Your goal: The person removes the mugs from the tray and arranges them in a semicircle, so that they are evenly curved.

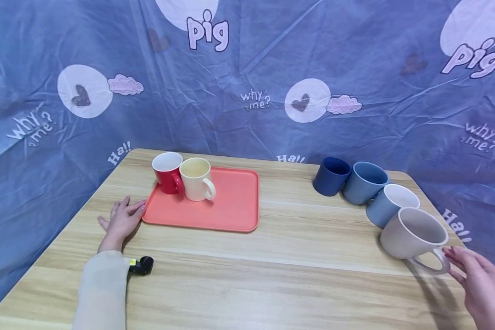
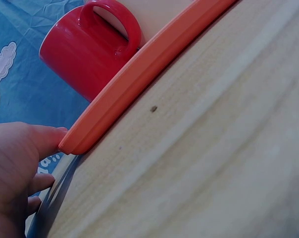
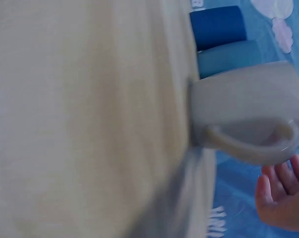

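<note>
A red mug [image 1: 168,173] and a cream mug [image 1: 196,179] stand upright side by side on a coral tray [image 1: 231,215]. My left hand [image 1: 123,220] lies at the tray's left edge, fingertips touching its rim; in the left wrist view the left hand [image 2: 16,168] meets the tray's corner. On the right stands a grey-beige mug [image 1: 408,240], its handle turned toward me. My right hand [image 1: 480,279] is beside that handle, fingertips right at its outer curve. In the right wrist view the fingers [image 3: 283,178] are loosely bent and not wrapped round the handle.
Behind the grey-beige mug, a row of mugs runs toward the back: light blue-grey [image 1: 381,208], medium blue [image 1: 360,185] and dark navy [image 1: 331,178]. The wooden table [image 1: 272,284] ends at a blue patterned cloth [image 1: 247,123]. A black wrist device [image 1: 142,266] sits by my left sleeve.
</note>
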`<act>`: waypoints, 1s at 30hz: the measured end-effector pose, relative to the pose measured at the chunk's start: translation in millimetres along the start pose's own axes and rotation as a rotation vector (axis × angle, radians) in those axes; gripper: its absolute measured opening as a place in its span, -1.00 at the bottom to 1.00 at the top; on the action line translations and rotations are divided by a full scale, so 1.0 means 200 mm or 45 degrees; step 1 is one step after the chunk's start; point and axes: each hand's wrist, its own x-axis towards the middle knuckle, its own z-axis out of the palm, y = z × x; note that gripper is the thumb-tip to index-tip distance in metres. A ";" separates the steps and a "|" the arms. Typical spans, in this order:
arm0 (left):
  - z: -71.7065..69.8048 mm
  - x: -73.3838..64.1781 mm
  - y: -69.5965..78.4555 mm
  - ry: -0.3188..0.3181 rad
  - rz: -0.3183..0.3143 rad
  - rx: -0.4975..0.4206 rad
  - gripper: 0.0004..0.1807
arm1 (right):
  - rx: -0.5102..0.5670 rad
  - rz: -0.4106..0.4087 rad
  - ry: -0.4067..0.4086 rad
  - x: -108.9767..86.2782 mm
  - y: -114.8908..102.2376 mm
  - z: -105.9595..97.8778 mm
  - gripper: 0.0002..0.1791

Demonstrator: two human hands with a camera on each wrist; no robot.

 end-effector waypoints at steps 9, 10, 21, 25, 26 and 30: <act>0.00 0.00 0.00 0.001 0.007 0.003 -0.44 | -0.179 -0.167 0.048 0.15 -0.15 0.16 -0.73; 0.00 0.00 -0.01 0.002 0.008 0.006 -0.43 | -0.175 -0.163 0.037 0.13 -0.20 0.27 -0.75; -0.01 -0.01 -0.02 0.007 0.016 0.011 -0.44 | -0.347 -0.075 -0.106 0.30 -0.27 0.70 -0.64; -0.01 0.00 -0.01 0.010 0.009 0.005 -0.45 | -0.301 -0.113 -0.210 0.22 -0.33 1.06 -0.79; -0.01 0.00 -0.01 0.009 0.008 0.007 -0.45 | -0.311 -0.133 -0.231 0.21 -0.34 1.14 -0.81; 0.00 0.00 0.00 0.011 -0.001 -0.001 -0.45 | -0.373 -0.192 -0.306 0.20 -0.27 1.36 -0.85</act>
